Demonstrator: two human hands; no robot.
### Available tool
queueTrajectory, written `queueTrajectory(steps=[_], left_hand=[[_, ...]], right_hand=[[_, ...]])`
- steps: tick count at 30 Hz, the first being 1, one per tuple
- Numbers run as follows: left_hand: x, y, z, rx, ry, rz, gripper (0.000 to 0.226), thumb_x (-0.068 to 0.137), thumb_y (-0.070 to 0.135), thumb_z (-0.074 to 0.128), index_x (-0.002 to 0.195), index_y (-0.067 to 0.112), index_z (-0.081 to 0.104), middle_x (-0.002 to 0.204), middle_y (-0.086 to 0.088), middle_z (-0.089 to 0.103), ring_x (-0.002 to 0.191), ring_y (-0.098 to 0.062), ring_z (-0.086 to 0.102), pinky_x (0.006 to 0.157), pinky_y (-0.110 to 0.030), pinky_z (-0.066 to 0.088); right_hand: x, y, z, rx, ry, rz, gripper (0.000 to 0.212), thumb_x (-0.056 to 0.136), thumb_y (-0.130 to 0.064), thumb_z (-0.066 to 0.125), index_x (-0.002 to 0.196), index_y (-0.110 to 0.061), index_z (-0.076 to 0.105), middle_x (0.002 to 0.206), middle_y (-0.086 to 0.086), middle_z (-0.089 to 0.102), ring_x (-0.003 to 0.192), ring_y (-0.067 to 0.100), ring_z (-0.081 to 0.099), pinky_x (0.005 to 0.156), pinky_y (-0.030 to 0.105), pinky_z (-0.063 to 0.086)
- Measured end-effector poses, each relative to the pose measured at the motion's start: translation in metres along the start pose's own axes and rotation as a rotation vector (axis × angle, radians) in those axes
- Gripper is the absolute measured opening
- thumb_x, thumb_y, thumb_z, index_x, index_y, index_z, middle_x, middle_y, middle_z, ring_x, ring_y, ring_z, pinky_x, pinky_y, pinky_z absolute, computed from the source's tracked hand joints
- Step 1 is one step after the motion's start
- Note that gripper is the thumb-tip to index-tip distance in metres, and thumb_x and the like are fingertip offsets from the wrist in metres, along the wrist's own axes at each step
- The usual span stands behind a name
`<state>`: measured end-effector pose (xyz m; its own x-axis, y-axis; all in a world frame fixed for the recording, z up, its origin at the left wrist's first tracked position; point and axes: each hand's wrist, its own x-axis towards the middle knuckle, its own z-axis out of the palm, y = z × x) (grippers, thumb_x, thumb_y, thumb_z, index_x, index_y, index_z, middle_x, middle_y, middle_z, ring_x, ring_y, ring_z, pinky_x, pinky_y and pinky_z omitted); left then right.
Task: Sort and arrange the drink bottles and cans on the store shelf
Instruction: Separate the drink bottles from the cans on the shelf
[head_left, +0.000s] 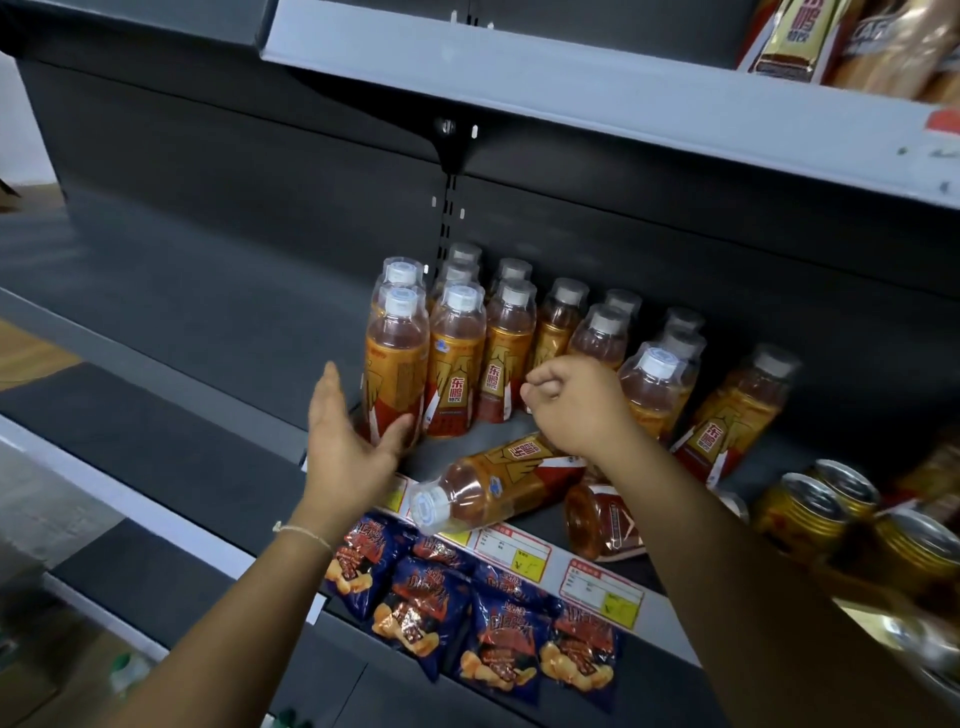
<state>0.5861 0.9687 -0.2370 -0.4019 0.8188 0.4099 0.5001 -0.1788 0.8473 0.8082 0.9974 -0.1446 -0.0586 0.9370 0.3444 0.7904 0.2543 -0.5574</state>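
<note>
1. Drink bottles (509, 338) stand in rows on the dark shelf (218, 312) in front of you, orange-labelled with clear caps, filling the middle of the view and running out toward 3 o'clock.
2. Your left hand (348, 441) is spread flat, palm turned toward the front-left bottle (396, 364) at 9 o'clock of the group, with the thumb touching the bottle's base.
3. Your right hand (576, 405) is curled into a loose fist with fingers pressed together, just in front of the standing rows; you cannot tell from here whether it pinches anything.
4. One fallen bottle (493, 483) lies on its side at the shelf edge below that hand, cap pointing to 8 o'clock; a second tipped bottle (602, 519) lies just beside it toward 4 o'clock.
5. Gold cans (821, 514) sit at 3 o'clock on the same shelf.
6. Blue snack bags (467, 613) lie on the lower shelf at 6 o'clock.
7. Price tags (511, 551) run along the shelf's front edge.
</note>
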Motion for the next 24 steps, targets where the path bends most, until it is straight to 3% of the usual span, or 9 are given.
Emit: queueTrajectory(steps=[3, 5, 7, 10, 13, 17, 19, 24], left_hand=[[-0.018, 0.018, -0.014, -0.031, 0.246, 0.321, 0.055, 0.086, 0.015, 0.060, 0.137, -0.002, 0.045, 0.135, -0.015, 0.049, 0.128, -0.021, 0.045, 0.111, -0.029, 0.035], [-0.020, 0.041, -0.017, -0.077, 0.249, 0.452, 0.035, 0.084, 0.006, 0.055, 0.119, 0.000, 0.060, 0.113, -0.006, 0.060, 0.107, -0.011, 0.054, 0.097, -0.019, 0.042], [-0.021, 0.071, -0.012, -0.076, 0.159, 0.544, 0.025, 0.083, 0.002, 0.053, 0.102, 0.003, 0.069, 0.097, -0.003, 0.066, 0.092, -0.009, 0.059, 0.087, -0.015, 0.044], [-0.028, 0.113, 0.006, -0.029, 0.000, 0.594, 0.022, 0.081, 0.002, 0.055, 0.095, 0.004, 0.072, 0.092, -0.002, 0.070, 0.087, -0.012, 0.061, 0.082, -0.013, 0.044], [-0.043, 0.150, 0.031, -0.010, -0.117, 0.608, 0.024, 0.082, 0.007, 0.055, 0.098, 0.007, 0.072, 0.095, -0.002, 0.070, 0.089, -0.013, 0.061, 0.081, -0.017, 0.044], [-0.072, 0.200, 0.073, 0.005, -0.255, 0.629, 0.032, 0.078, 0.012, 0.052, 0.104, 0.008, 0.069, 0.100, -0.007, 0.069, 0.091, -0.021, 0.063, 0.080, -0.023, 0.045], [-0.092, 0.224, 0.095, 0.027, -0.321, 0.642, 0.037, 0.076, 0.014, 0.050, 0.109, 0.007, 0.068, 0.100, -0.010, 0.070, 0.092, -0.025, 0.064, 0.082, -0.027, 0.047], [-0.145, 0.275, 0.153, 0.101, -0.405, 0.618, 0.043, 0.081, 0.008, 0.059, 0.124, 0.010, 0.061, 0.116, -0.013, 0.064, 0.108, -0.029, 0.060, 0.093, -0.030, 0.044]], right_hand=[[-0.013, 0.006, -0.009, 0.043, 0.026, -0.009, 0.019, 0.092, -0.018, 0.069, 0.107, -0.009, 0.075, 0.084, -0.007, 0.070, 0.078, 0.002, 0.061, 0.067, 0.007, 0.043], [-0.019, 0.008, -0.018, 0.066, 0.041, -0.008, 0.018, 0.092, -0.019, 0.068, 0.107, -0.010, 0.075, 0.073, -0.015, 0.062, 0.070, -0.003, 0.058, 0.062, 0.006, 0.042], [-0.025, 0.010, -0.030, 0.081, 0.063, -0.010, 0.019, 0.093, -0.020, 0.067, 0.109, -0.012, 0.074, 0.078, -0.011, 0.067, 0.072, -0.002, 0.061, 0.063, 0.004, 0.044], [-0.037, 0.017, -0.056, 0.135, 0.086, 0.002, 0.020, 0.093, -0.019, 0.067, 0.111, -0.013, 0.073, 0.093, -0.005, 0.073, 0.083, 0.006, 0.068, 0.072, 0.012, 0.053], [-0.055, 0.032, -0.087, 0.163, 0.110, 0.006, 0.016, 0.092, -0.016, 0.067, 0.107, -0.014, 0.074, 0.083, -0.013, 0.069, 0.075, 0.000, 0.066, 0.065, 0.009, 0.049], [-0.087, 0.065, -0.140, 0.165, 0.178, 0.035, 0.016, 0.092, -0.015, 0.067, 0.107, -0.013, 0.073, 0.078, -0.014, 0.068, 0.068, -0.003, 0.065, 0.069, 0.010, 0.051], [-0.105, 0.086, -0.170, 0.135, 0.197, 0.047, 0.020, 0.093, -0.018, 0.065, 0.111, -0.015, 0.072, 0.087, -0.008, 0.071, 0.077, 0.004, 0.068, 0.074, 0.013, 0.053], [-0.151, 0.145, -0.241, 0.075, 0.263, 0.098, 0.023, 0.095, -0.020, 0.060, 0.116, -0.023, 0.069, 0.099, -0.007, 0.069, 0.083, 0.001, 0.066, 0.068, 0.004, 0.047]])
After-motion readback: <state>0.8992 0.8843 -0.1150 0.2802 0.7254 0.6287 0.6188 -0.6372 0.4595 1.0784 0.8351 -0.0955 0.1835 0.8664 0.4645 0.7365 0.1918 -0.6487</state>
